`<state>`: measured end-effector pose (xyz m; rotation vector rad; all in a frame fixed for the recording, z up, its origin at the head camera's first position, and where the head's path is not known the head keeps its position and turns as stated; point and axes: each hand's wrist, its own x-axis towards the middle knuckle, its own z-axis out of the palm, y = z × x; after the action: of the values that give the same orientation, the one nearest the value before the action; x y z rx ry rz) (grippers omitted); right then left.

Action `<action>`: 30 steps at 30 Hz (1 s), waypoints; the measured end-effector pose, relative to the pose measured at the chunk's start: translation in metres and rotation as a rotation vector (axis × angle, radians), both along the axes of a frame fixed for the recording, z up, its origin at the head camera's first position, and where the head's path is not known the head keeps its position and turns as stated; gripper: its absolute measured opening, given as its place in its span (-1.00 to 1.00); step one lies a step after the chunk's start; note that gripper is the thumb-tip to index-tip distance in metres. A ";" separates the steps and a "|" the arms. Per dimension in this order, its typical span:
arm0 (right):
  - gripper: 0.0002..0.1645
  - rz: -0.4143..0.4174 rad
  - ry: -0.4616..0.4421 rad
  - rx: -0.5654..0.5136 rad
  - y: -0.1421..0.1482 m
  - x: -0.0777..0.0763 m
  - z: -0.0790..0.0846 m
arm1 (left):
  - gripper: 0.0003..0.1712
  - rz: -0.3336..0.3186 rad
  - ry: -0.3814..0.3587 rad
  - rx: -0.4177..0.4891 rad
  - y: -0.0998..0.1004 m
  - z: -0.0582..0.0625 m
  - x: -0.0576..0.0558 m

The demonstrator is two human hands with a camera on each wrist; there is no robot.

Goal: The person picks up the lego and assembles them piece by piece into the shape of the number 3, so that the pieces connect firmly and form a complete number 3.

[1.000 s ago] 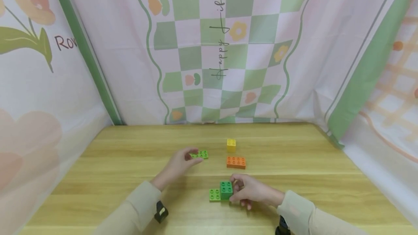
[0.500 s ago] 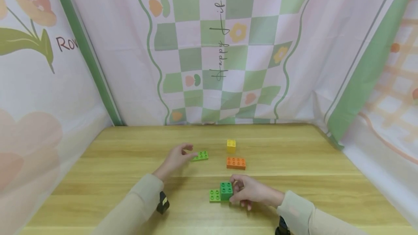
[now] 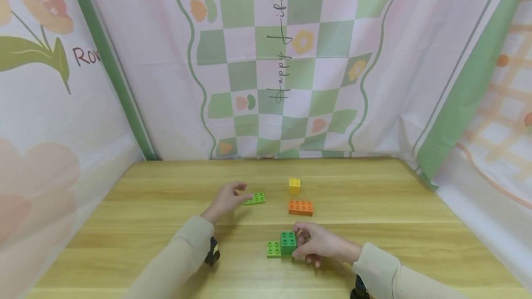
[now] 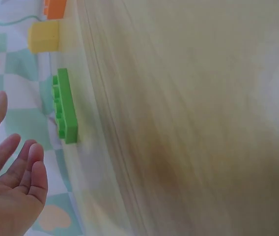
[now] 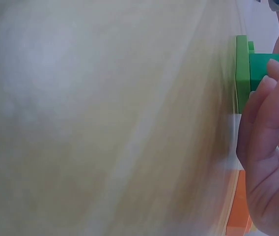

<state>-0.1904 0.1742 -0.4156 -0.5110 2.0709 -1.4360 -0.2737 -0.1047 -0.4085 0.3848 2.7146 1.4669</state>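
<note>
My left hand [image 3: 226, 200] hovers at the left end of a flat light green brick [image 3: 256, 198], its thumb overlapping that end in the head view. In the left wrist view the fingers are loosely bent and apart from the brick [image 4: 67, 105], with nothing held. Nearer to me, my right hand [image 3: 322, 242] pinches a dark green square block [image 3: 287, 242] from its right side, with thumb and fingertips. This block sits on the right part of another flat light green brick [image 3: 273, 248], whose left studs show. The right wrist view shows the fingers against the dark green block [image 5: 262, 69].
An orange brick [image 3: 300, 207] lies between the hands and farther back, with a small yellow block [image 3: 294, 186] behind it. Printed cloth [image 3: 270, 73] hangs along the back edge of the wooden table [image 3: 166, 197] and at both sides.
My left hand has shifted left and slightly back, uncovering more of the far light green brick. The right hand and the stacked bricks hold still.
</note>
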 end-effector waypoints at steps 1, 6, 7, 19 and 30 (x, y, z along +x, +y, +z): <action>-0.61 0.001 0.000 -0.001 0.000 0.000 0.000 | -0.41 -0.003 -0.003 -0.001 -0.001 0.000 -0.001; -0.61 0.007 0.000 -0.008 0.000 0.000 -0.001 | -0.42 -0.011 -0.037 0.016 -0.003 -0.004 -0.005; -0.61 0.009 -0.001 -0.010 0.000 0.000 0.000 | -0.42 -0.014 -0.040 0.023 -0.003 -0.005 -0.005; -0.63 0.006 -0.010 -0.003 0.000 0.001 0.002 | -0.40 -0.034 -0.077 0.032 -0.001 -0.015 -0.012; -0.62 0.013 0.005 0.005 0.000 0.001 0.001 | -0.34 -0.013 -0.063 -0.024 0.007 -0.021 -0.010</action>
<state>-0.1897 0.1738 -0.4144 -0.5260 2.0711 -1.4238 -0.2836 -0.0980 -0.4299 0.3491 2.6731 1.4170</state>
